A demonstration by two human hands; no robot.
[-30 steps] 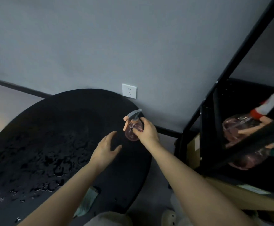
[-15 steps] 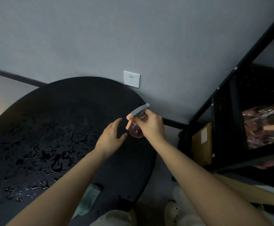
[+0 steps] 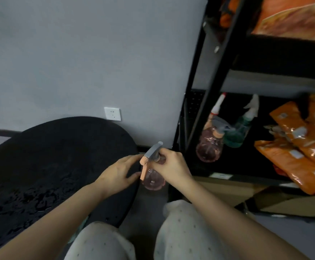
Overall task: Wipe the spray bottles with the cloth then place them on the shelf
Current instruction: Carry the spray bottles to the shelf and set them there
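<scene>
The right hand point(image 3: 171, 168) grips a pink spray bottle point(image 3: 153, 180) by its neck just below centre of the frame, fingers curled around it under the grey spray head, whose peach trigger hangs down on the left side. The bottle is held upright in the air, just past the right edge of the round black counter point(image 3: 49, 156) and above the grey floor. The left hand point(image 3: 118, 174) is beside the bottle on its left, fingers straight and relaxed, with the fingertips close to the trigger; whether they touch it cannot be told. It holds nothing.

The counter fills the lower left of the frame, and its near surface shows water droplets. A white wall socket point(image 3: 112, 113) sits on the grey wall above the counter's far edge.

On the right of the frame stands a black metal shelf point(image 3: 214, 72). On its middle level, another pink spray bottle point(image 3: 208, 148) and a green spray bottle point(image 3: 236, 133) stand side by side, close together. To their right lie orange packets point(image 3: 293, 152) in a loose pile. More orange packaging is on the level above, in the upper right corner. Cardboard boxes point(image 3: 227, 190) sit beneath the shelf.
</scene>
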